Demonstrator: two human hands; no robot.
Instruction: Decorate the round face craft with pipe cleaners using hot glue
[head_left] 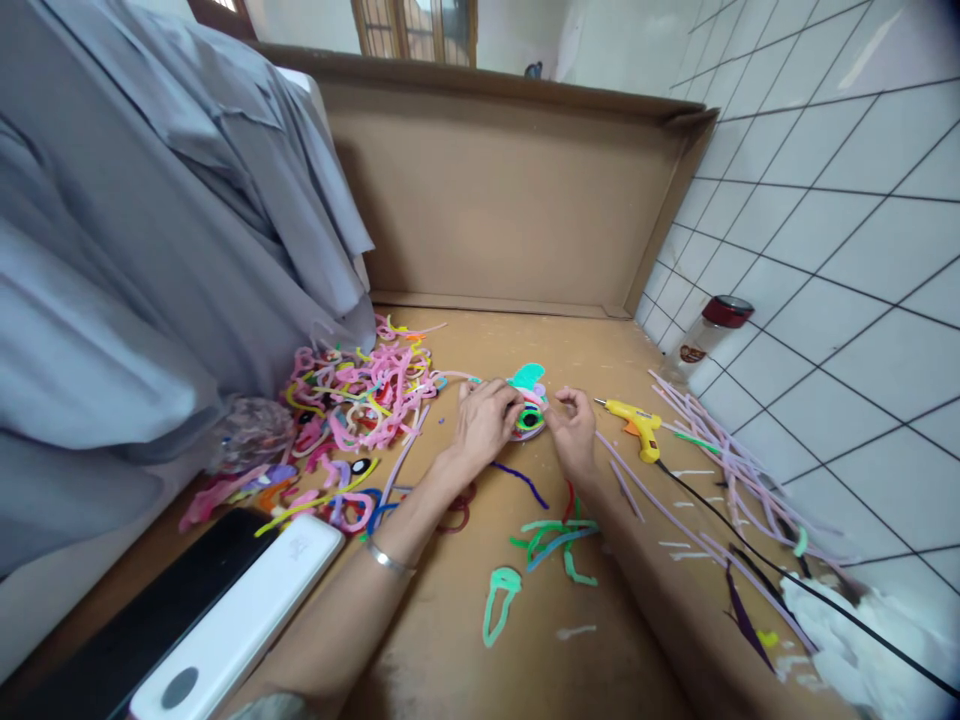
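Note:
A small pipe cleaner figure (531, 419) lies on the brown board between my hands. It has a bright green ring around a black centre, pink and lilac strands, and a teal fin-like piece (528, 376) at its far side. My left hand (486, 420) is closed on its left side, fingertips pressed to the pink strand. My right hand (574, 432) has curled fingers, with thumb and forefinger at the figure's right edge. The fingers partly hide the figure. A dark blue pipe cleaner (523, 482) lies just in front.
A yellow glue gun (635, 424) lies right, its black cord trailing forward. Lilac pipe cleaners (720, 450) and a red-lidded jar (707, 335) are near the tiled wall. Left are a tangled pink pile (375, 395) and a white device (244, 610). Green pieces (555, 540) lie in front.

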